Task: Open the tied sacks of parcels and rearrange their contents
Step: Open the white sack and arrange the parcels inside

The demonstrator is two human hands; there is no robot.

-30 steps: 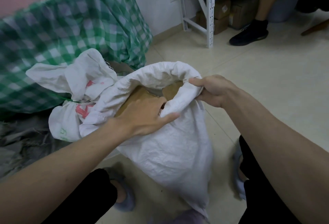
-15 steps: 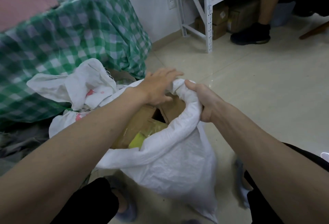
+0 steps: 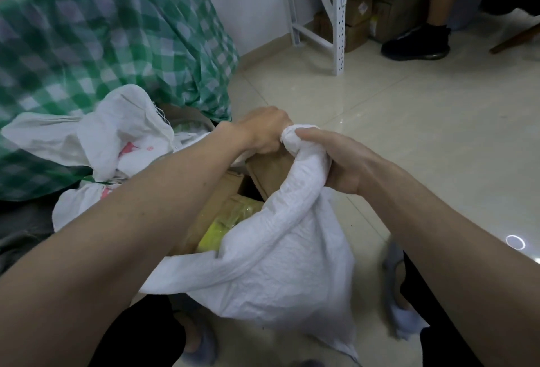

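Gripping the bunched rim of the white sack [image 3: 271, 264], both hands are meeting at its far edge. The left hand [image 3: 264, 130] is curling its fingers over the rim from the far side, and the right hand [image 3: 333, 159] is clenching the twisted fabric just beside it, thumb lying along the top; the two hands are almost touching. The sack is standing on the tiled floor [image 3: 394, 121] between the person's knees, its mouth gaping toward the left forearm. Inside, brown boxes [image 3: 271, 171] are showing at the far side, with a yellow parcel [image 3: 222, 226] lying lower, near the near lip of the opening. The sack's near rim is sagging in a loose fold under the left forearm.

Left of the sack, a second sack [image 3: 96, 139], crumpled and marked in red, is leaning against a green checked cloth [image 3: 102, 36] that is draping down to the floor. These are crowding the left side closely. To the right and ahead, the floor is lying open as far as a white rack [image 3: 339, 16] holding cartons [image 3: 355, 19] on its lowest level. Beside the rack another person's leg and black shoe [image 3: 416, 44] are standing. Slippers [image 3: 404, 320] are showing on the wearer's feet on either side of the sack's base.
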